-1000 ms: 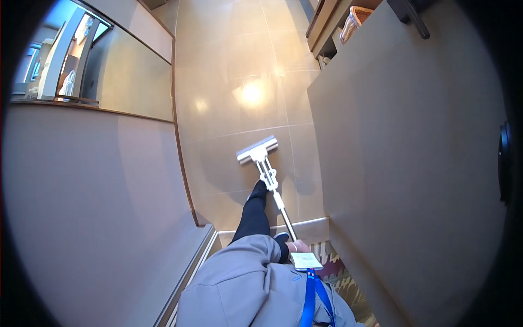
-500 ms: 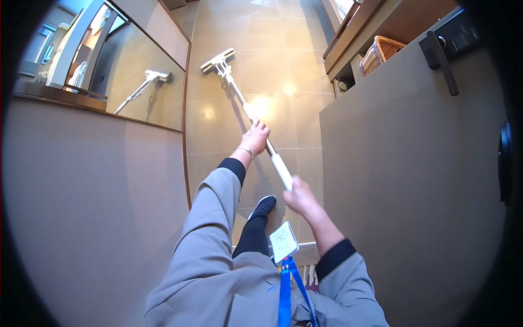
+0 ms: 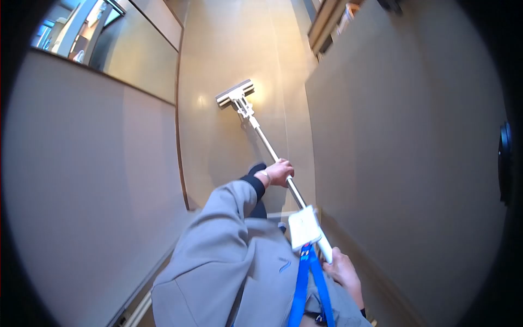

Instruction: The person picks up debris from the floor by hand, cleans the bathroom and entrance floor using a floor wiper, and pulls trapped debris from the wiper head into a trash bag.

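A mop (image 3: 267, 143) with a metal pole and a wide white head slants across the tiled floor (image 3: 234, 43). Its head lies on the tiles ahead of me, raised slightly or flat, I cannot tell which. Around the middle of the pole my left hand (image 3: 280, 172) is closed. Lower down, beside my body, my right hand (image 3: 342, 270) grips the white handle end. A badge (image 3: 304, 228) on a blue lanyard (image 3: 309, 278) hangs over part of the pole. One dark shoe shows partly behind my left wrist.
On the left stands a wall (image 3: 98, 158) with a mirror (image 3: 136, 60) above it. A door (image 3: 403, 152) stands along the right side. Beyond it are a wooden shelf unit (image 3: 327, 30) and part of a wicker basket (image 3: 347, 17).
The mop has been drawn back toward my body, its head now nearer. Both hands moved down and right with it, keeping their grip. My view has shifted and the mop head's reflection is gone.
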Tool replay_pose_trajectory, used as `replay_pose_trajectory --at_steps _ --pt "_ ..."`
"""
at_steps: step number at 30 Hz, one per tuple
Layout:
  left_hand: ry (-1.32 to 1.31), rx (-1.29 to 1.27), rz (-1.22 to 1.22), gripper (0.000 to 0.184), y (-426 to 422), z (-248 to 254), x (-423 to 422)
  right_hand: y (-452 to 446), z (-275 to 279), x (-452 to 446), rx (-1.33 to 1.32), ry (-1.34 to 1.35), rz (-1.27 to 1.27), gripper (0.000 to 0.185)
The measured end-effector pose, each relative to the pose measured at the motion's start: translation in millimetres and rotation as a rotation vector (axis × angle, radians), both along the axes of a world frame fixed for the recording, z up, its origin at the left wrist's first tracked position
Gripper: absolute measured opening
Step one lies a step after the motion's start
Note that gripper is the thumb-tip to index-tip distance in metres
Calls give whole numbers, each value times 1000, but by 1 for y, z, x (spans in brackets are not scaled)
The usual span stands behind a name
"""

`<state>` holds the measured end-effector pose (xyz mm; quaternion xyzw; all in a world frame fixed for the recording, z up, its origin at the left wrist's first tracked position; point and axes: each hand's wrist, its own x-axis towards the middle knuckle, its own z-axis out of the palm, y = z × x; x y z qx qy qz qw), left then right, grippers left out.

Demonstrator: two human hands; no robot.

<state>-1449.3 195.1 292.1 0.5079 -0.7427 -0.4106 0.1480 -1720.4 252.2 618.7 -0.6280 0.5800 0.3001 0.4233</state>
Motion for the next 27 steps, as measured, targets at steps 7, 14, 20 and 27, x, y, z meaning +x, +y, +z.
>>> replay_pose_trajectory --at_steps 7,14,20,27 --pt "180 180 -328 28 151 97 -216 153 175 -163 12 165 -318 29" --pt "70 230 -435 36 114 116 -253 131 156 -242 7 -6 -331 29" --pt "49 204 -256 25 102 150 -207 97 193 -162 -106 -83 -385 51" --pt "-459 154 142 15 105 43 -134 103 -12 -173 -54 -443 -180 65"
